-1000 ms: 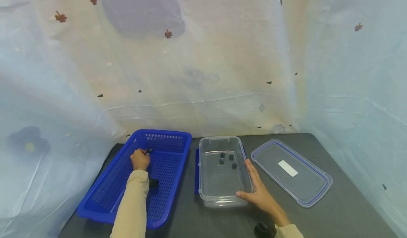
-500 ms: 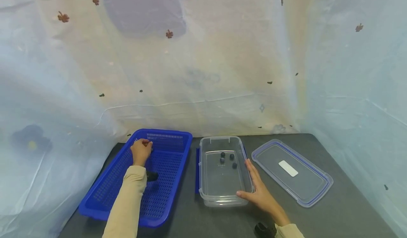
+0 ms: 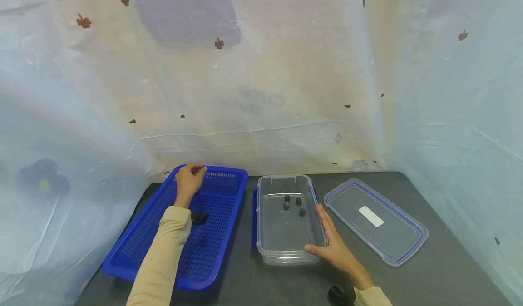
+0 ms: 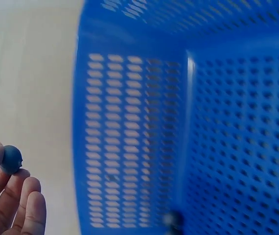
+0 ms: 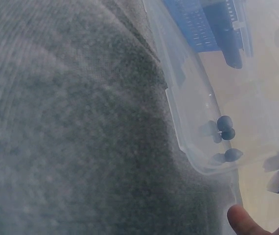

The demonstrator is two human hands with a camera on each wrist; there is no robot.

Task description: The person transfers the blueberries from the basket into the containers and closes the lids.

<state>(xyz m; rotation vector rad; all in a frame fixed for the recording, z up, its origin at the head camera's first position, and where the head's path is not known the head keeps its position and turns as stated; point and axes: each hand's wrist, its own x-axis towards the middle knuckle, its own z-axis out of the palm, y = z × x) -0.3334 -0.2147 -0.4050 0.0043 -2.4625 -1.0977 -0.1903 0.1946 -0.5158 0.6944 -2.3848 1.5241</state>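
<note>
The blue basket (image 3: 204,247) sits along the table's (image 3: 234,281) left edge. Over its far left corner, the left hand (image 3: 189,183) pinches one dark berry (image 4: 12,160) between thumb and forefinger, other fingers loosely bent. A light pinch should spare the skin; clear the basket's right rim, then release low, near the box floor. Four berries (image 3: 302,212) lie toward the far end of the clear box (image 3: 282,233). At its near right corner the right hand (image 3: 337,251), fingers extended, rests and should steady without tipping. The lid (image 3: 355,197) lies near the table's right edge.
</note>
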